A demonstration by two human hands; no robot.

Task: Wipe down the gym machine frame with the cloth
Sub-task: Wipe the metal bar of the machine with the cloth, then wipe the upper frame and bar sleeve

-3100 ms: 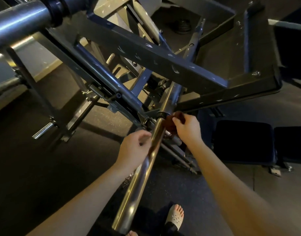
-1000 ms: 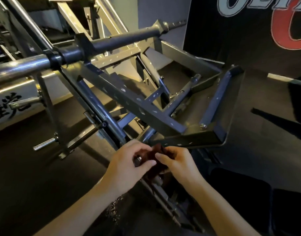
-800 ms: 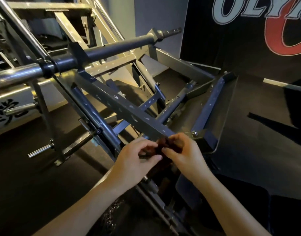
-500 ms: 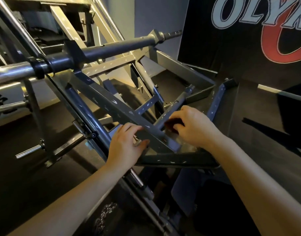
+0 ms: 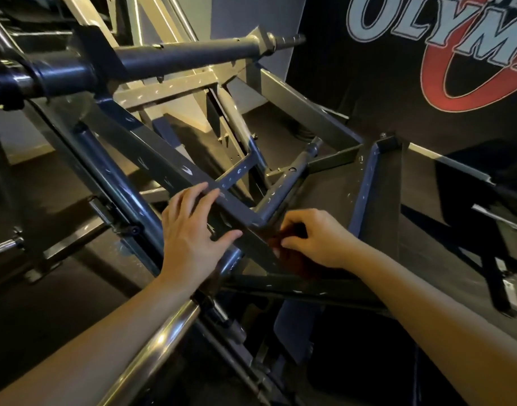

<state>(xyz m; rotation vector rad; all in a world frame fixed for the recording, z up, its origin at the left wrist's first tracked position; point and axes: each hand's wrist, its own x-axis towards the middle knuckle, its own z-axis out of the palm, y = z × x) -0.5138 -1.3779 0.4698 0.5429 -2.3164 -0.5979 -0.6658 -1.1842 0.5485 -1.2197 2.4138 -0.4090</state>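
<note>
- Since half a second ago: the right hand (image 5: 318,238) drops from the upper face of the dark grey square-section steel beam (image 5: 169,168) to its lower end, and the left hand (image 5: 190,232) slides up to lie flat on that beam.
- Left hand: fingers spread and open, palm on the beam's face, gripping nothing; appears to steady the frame.
- Right hand: fingers curled and pinched on the dark reddish-brown cloth (image 5: 289,250), pressing it against the beam's lower end beside the joint with the grey perforated round tube (image 5: 280,189).
- Cloth: mostly hidden under the right hand; bunched, touching the frame; its full extent cannot be told.
- Progress, as a judgement: wiping is under way at one joint. No member looks visibly cleaner than another, so finished areas cannot be told apart. Scuffed pale marks show all over the painted members. Most of the frame likely remains.
- Left to do, as a judgement: the long beam above the left hand, the thick dark round crossbar (image 5: 175,57) at the top, the polished chrome bar (image 5: 152,350) beneath the left forearm, the blue-grey upright post (image 5: 365,189) at right.
- Count: hands, two; cloths, one; chrome bars in the foreground, one; lettered wall banners (image 5: 444,39), one; frame members, many, not countable for certain.
</note>
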